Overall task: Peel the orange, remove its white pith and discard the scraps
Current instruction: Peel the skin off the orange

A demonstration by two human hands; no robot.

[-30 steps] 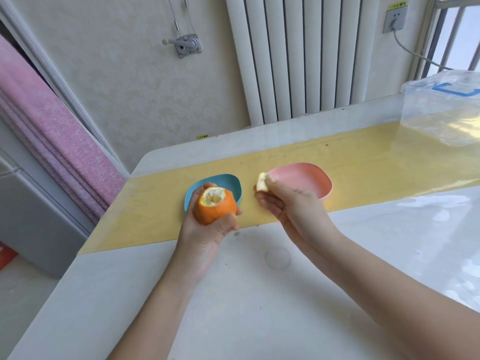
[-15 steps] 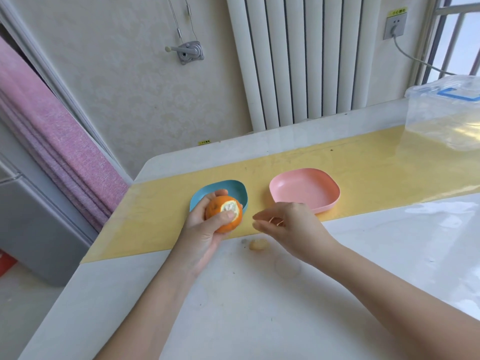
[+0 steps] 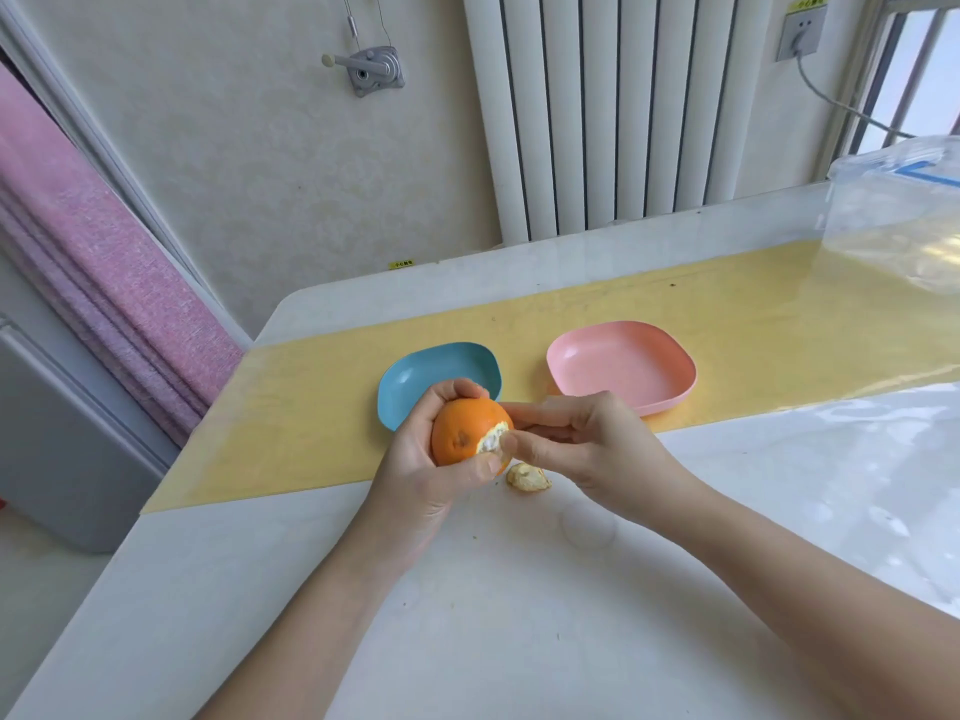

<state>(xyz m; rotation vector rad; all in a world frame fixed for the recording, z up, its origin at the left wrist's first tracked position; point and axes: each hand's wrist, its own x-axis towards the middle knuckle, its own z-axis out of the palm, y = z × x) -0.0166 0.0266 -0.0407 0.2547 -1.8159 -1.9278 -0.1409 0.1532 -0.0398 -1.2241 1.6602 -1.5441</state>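
Orange, with nearly all of its rind on, is held over the near edge of the yellow mat, just in front of the blue dish. A ragged opening in the rind on its right side shows white pith. The left hand cups the fruit from the left and below, fingers curled over the far side and thumb across the near side. The right hand meets it at the opening: the thumb tip presses on the pith and the forefinger lies along the rind above, the two pinching the torn edge.

Just below the orange, a small scrap of peel lies pith-up on the white table. A pink dish sits on the mat to the right of the blue one, apart from it. A clear plastic container stands at the mat's far right end. Behind the table are a white radiator and, at the left, a pink curtain.
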